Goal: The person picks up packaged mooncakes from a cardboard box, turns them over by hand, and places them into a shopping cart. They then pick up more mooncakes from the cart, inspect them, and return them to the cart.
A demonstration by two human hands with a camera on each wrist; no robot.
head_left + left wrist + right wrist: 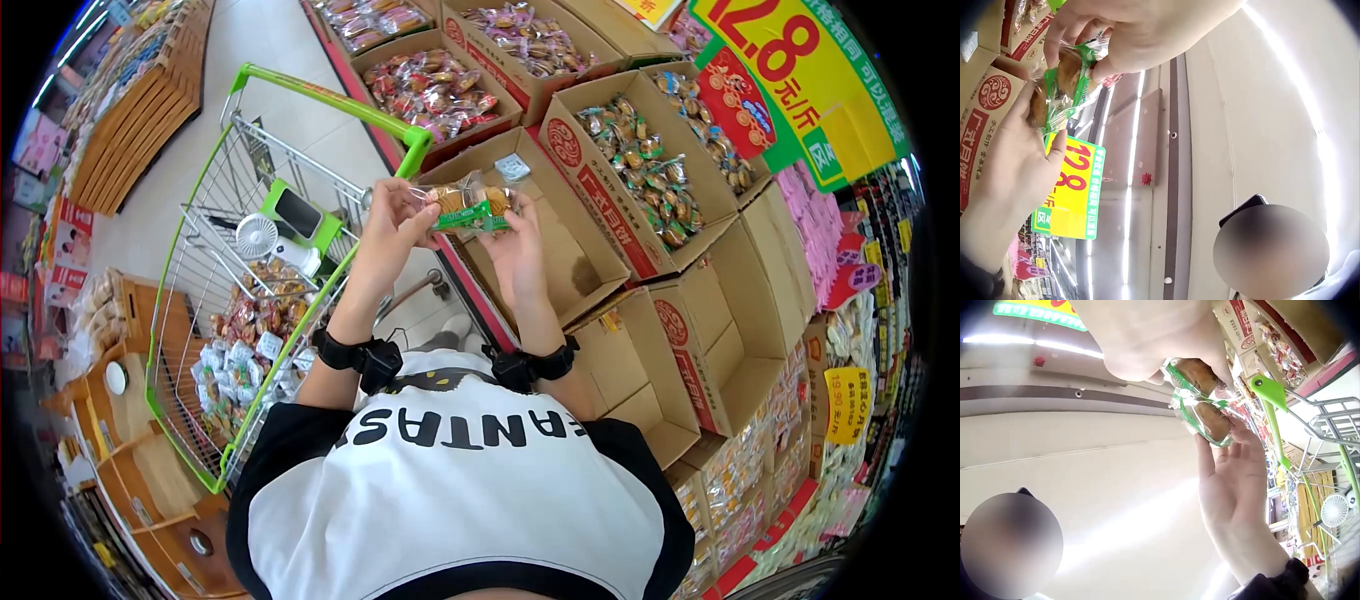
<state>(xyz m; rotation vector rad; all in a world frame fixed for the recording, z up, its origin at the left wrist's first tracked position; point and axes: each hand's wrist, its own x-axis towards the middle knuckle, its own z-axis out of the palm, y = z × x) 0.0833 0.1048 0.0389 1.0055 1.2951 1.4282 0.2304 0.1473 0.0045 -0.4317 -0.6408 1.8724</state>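
Two wrapped round pastries in clear and green film [462,206] are held up between both hands, above an opened cardboard box. The left hand [388,228] pinches the left end of the packs with thumb and fingers; the right hand [520,258] pinches the right end. In the left wrist view the brown pastries [1069,72] show through the film, with the left hand [1141,34] above and the right hand [1019,169] below. From the right wrist view, the packs [1213,420] lie side by side between the fingertips.
A shopping cart [250,68] with a green handle stands at the left, holding wrapped goods, a small fan [257,236] and a phone-like device. Cardboard boxes [600,230] of wrapped pastries fill the shelf at the right, below a yellow price sign [800,70]. Wooden racks stand farther left.
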